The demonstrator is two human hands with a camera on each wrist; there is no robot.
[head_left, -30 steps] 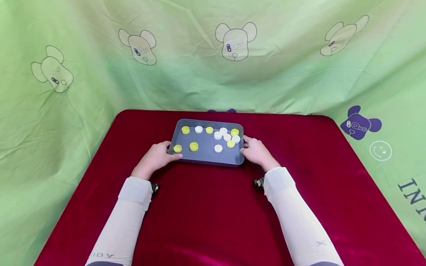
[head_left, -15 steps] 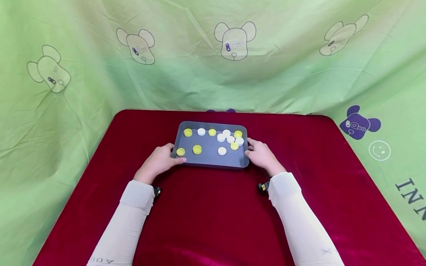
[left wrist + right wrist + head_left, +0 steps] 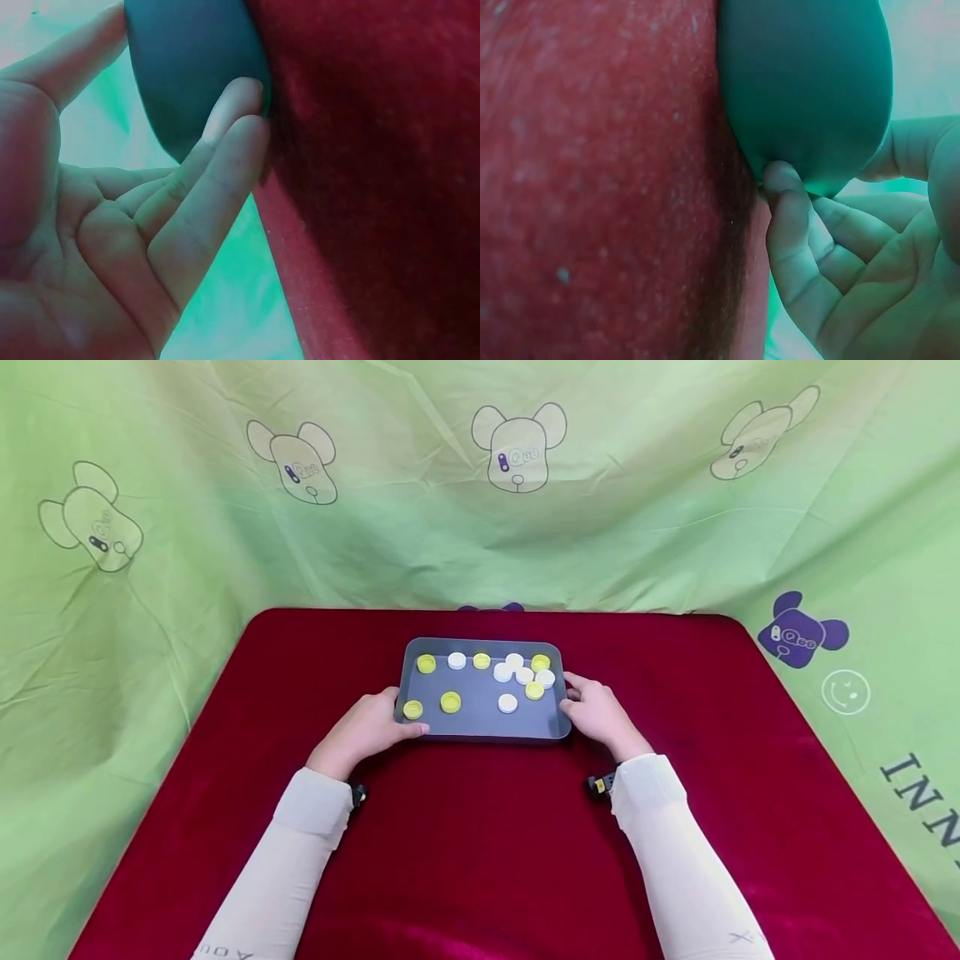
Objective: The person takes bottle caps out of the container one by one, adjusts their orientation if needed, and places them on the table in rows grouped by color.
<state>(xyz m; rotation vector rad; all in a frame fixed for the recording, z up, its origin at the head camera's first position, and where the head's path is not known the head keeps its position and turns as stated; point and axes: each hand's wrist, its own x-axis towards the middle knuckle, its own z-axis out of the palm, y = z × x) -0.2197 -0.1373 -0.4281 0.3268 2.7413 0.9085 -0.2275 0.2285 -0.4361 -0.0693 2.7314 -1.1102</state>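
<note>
A dark grey rectangular tray [image 3: 480, 723] lies between both hands, with several yellow bottle caps [image 3: 450, 702] and white bottle caps [image 3: 507, 703] inside it. My left hand [image 3: 369, 727] grips the tray's left end, thumb over the near rim. At the opposite end, my right hand [image 3: 600, 714] holds the tray by its right wall. In the left wrist view, fingertips [image 3: 236, 105] press against the outer side of the tray [image 3: 195, 60]. The right wrist view has fingers [image 3: 784, 180] at the tray's lower outer edge [image 3: 810, 90].
A dark red cloth [image 3: 480, 843] covers the table. Green curtains [image 3: 390, 527] printed with bear heads stand behind the table and along both sides. White caps cluster near the tray's right end. A small black device [image 3: 600, 785] sits at the right wrist.
Both hands have shifted the tray slightly right and toward me. The caps have moved along with it, keeping their arrangement. The head view has turned a little.
</note>
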